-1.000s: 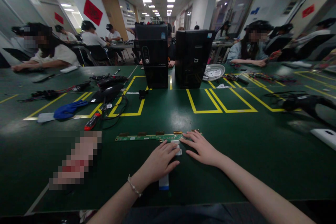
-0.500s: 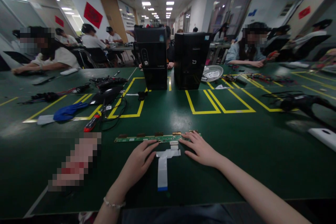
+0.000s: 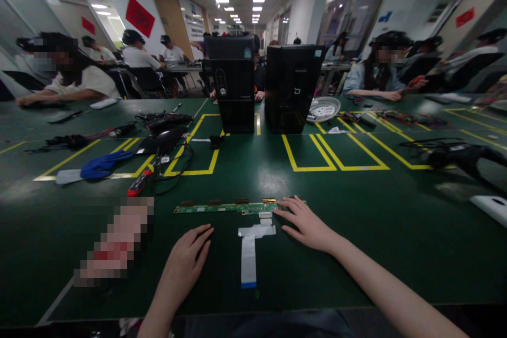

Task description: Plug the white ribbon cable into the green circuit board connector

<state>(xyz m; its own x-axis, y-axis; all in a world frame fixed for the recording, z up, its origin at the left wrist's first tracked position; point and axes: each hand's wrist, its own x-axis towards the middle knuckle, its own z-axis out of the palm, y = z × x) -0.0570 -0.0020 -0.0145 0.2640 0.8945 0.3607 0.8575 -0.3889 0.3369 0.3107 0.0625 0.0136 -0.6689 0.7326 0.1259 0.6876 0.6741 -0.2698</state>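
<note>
A long narrow green circuit board [image 3: 222, 206] lies across the green table in front of me. A white flat ribbon cable [image 3: 249, 253] with a blue tip runs from the board's connector towards me. My right hand [image 3: 303, 223] rests flat with fingers spread, its fingertips on the right end of the board. My left hand [image 3: 185, 259] lies flat on the table, open and holding nothing, to the left of the cable and apart from it.
Two black computer towers [image 3: 232, 84] [image 3: 291, 87] stand at the middle back. A red-handled screwdriver [image 3: 138, 184], a blue glove [image 3: 102, 165] and black cables [image 3: 166, 132] lie at the left. A white fan grille [image 3: 322, 108] sits behind. Other people sit at tables around.
My left hand has drawn back leftward and towards me, off the ribbon cable, which now lies fully uncovered. My right hand has stayed on the board's right end.
</note>
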